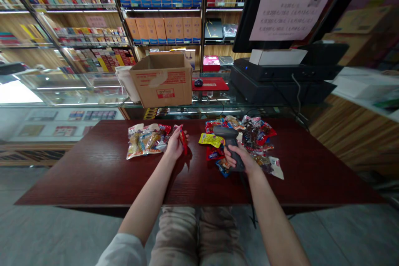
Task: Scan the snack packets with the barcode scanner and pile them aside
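My left hand (175, 144) is closed on a small red snack packet (183, 141), held on edge above the table. Just left of that hand lies a group of clear and coloured snack packets (146, 139). In my right hand (238, 157) is a dark grey handheld barcode scanner (229, 137), my fingers wrapped round its handle and its head pointing left. A larger pile of snack packets (257, 133) spreads beneath and behind the scanner. At the pile's left edge shows a yellow packet (209, 139), close to the scanner's head.
The dark red wooden table (102, 174) meets a glass counter at the back. On that counter stand an open cardboard box (165, 85), a mouse (198, 83) on a red mat and a monitor with a paper sign (289, 6). The scanner's cable (252, 199) hangs over the table's front edge.
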A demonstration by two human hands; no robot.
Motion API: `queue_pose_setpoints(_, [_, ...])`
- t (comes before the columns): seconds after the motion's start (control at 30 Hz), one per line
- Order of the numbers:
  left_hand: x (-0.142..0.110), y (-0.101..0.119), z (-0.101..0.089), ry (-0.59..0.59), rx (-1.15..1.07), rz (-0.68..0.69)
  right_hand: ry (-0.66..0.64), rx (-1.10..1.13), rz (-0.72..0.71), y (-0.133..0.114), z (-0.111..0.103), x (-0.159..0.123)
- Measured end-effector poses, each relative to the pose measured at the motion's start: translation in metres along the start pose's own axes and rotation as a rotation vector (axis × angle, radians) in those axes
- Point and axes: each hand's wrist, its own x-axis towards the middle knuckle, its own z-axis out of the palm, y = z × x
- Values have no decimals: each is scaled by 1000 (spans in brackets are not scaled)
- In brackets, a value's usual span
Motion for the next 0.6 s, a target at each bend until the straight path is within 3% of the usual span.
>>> queue_pose_setpoints(0.2, [-11,9,-2,-162,-119,-181,-34,-14,15,0,6,-2])
queue_pose_setpoints(0.4, [-17,13,5,-170,-25,-151,-84,17,9,3,11,-2])
queue_pose_setpoints(0.6, [-16,9,8,-205,-24,-260,-93,20,-8,6,13,-1])
